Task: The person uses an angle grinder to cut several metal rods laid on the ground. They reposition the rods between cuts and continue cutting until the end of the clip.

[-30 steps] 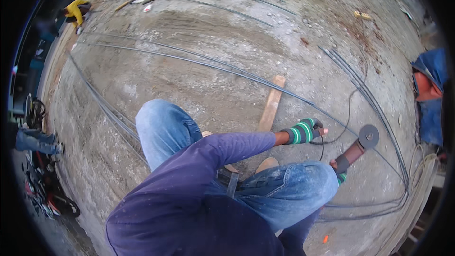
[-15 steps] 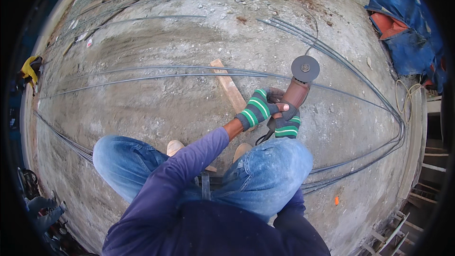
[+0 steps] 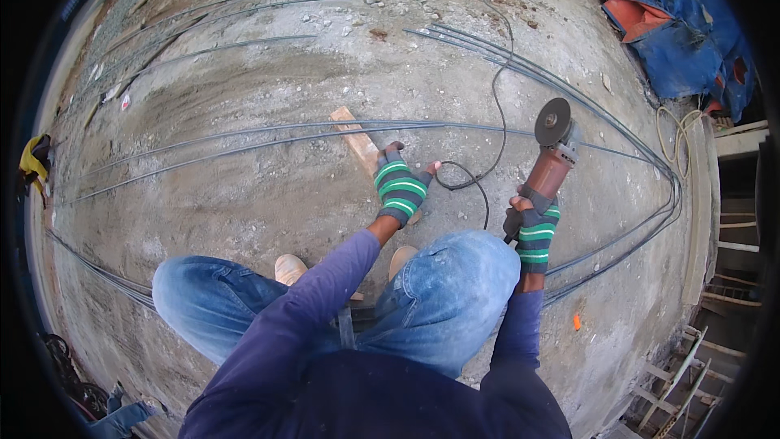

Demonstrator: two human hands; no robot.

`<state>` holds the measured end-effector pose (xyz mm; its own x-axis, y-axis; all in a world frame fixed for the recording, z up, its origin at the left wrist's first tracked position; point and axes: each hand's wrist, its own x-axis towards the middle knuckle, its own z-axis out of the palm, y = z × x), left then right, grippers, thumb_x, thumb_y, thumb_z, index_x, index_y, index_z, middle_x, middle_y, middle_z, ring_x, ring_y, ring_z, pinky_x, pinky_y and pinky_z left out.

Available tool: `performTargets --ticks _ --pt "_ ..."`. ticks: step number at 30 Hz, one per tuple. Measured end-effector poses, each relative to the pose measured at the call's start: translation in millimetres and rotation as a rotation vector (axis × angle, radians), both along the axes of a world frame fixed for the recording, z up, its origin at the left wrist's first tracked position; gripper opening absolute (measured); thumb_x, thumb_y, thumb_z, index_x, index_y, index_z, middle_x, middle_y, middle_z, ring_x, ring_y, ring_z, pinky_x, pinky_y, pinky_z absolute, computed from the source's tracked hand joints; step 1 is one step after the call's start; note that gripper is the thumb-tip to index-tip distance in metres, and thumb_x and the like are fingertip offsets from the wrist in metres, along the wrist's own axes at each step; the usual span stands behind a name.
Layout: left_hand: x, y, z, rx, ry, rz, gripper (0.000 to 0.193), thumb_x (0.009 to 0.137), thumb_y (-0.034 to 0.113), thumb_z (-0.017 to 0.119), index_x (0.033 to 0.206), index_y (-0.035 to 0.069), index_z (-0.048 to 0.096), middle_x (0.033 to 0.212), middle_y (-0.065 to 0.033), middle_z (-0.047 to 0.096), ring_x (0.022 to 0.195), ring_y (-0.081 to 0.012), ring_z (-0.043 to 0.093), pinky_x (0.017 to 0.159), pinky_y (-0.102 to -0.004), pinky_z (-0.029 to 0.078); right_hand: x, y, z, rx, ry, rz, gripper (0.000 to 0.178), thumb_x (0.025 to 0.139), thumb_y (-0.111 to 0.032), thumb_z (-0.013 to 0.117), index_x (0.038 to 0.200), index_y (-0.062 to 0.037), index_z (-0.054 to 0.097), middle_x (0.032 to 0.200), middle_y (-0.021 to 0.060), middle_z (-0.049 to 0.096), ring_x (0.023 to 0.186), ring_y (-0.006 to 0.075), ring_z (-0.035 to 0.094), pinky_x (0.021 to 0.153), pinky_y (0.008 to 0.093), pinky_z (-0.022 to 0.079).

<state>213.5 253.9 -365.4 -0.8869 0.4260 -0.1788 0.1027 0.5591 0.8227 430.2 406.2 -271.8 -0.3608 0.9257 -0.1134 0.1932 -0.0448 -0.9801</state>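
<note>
Rough, dusty ground [image 3: 244, 195] of pale grey-brown fills most of the frame, strewn with small stones toward the top, with a crumpled blue tarp [image 3: 691, 41] at upper right. Thin steel bars [image 3: 276, 134] cross the middle from the left, and another bundle of bars [image 3: 597, 110] bends round on the right.

Right of centre, raised above the ground, is an angle grinder [image 3: 549, 172]. Its body is reddish brown and scuffed, the gear head [image 3: 568, 145] dull grey metal, and the disc [image 3: 553, 121] dark, round and flat with a small hub in the middle. Its long axis slants, the rear low and to the left, the head up and slightly right; the disc end points toward the upper right, with the disc's face turned to the camera.

The right hand [image 3: 536, 228], in a grey and green striped glove, is wrapped round the rear of the body. The left hand [image 3: 401, 185], gloved alike, has thumb and fingers spread over the lower part of a wooden plank [image 3: 355, 138]; whether it touches the wood, I cannot tell. A dark cord [image 3: 498, 89] loops between the hands and runs to the top edge.
</note>
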Motion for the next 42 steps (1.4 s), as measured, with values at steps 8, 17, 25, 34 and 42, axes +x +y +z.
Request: performTargets --ticks 8,17,25,34,42 --pt "20.4 -18.7 -93.0 -0.287 0.015 0.253 0.134 0.067 0.034 0.096 0.168 0.005 0.012 0.161 -0.0288 0.028 0.147 -0.05 0.033 0.124 -0.0607 0.026 67.0 38.7 84.9 0.194 0.131 -0.186 0.039 0.085 -0.014 0.078 0.12 0.0032 0.069 0.11 0.0125 0.071 0.089 0.0218 0.071 0.073 0.0375 0.064" --pt "-13.7 -92.1 -125.4 -0.033 0.159 -0.039 0.125 0.068 0.021 0.094 0.166 0.002 0.02 0.161 -0.0258 0.037 0.149 -0.0465 0.035 0.13 -0.0548 0.022 87.2 69.2 134.5 0.256 0.197 -0.163 0.05 0.087 -0.012 0.078 0.133 0.0029 0.061 0.12 0.0125 0.07 0.096 0.0226 0.07 0.078 0.0386 0.065" --pt "-41.1 -122.0 -107.0 -0.005 0.252 -0.122 0.105 0.074 0.031 0.093 0.159 0.005 0.037 0.15 -0.0253 0.05 0.141 -0.0438 0.047 0.121 -0.0535 0.036 80.1 86.5 188.8 0.435 0.094 -0.261 0.038 0.086 -0.016 0.081 0.116 0.0037 0.069 0.101 0.0134 0.074 0.083 0.0215 0.073 0.069 0.0342 0.062" --pt "20.8 64.7 45.7 0.513 0.209 -0.556 0.048 0.093 0.03 0.082 0.128 0.002 0.066 0.122 -0.0188 0.07 0.109 -0.0307 0.069 0.094 -0.0428 0.055 47.0 87.4 177.4 0.191 0.054 -0.092 0.034 0.084 -0.021 0.082 0.107 0.0009 0.069 0.081 0.0084 0.071 0.067 0.0194 0.071 0.061 0.0331 0.061" --pt "68.7 134.3 143.2 0.706 -0.402 -0.825 0.089 0.097 0.06 0.074 0.149 -0.009 0.053 0.132 -0.025 0.069 0.122 -0.0295 0.068 0.101 -0.0422 0.057 -1.9 59.5 68.0 0.278 -0.02 -0.044 0.046 0.087 -0.019 0.083 0.121 0.0021 0.061 0.092 0.0117 0.073 0.076 0.0218 0.072 0.065 0.0356 0.057"
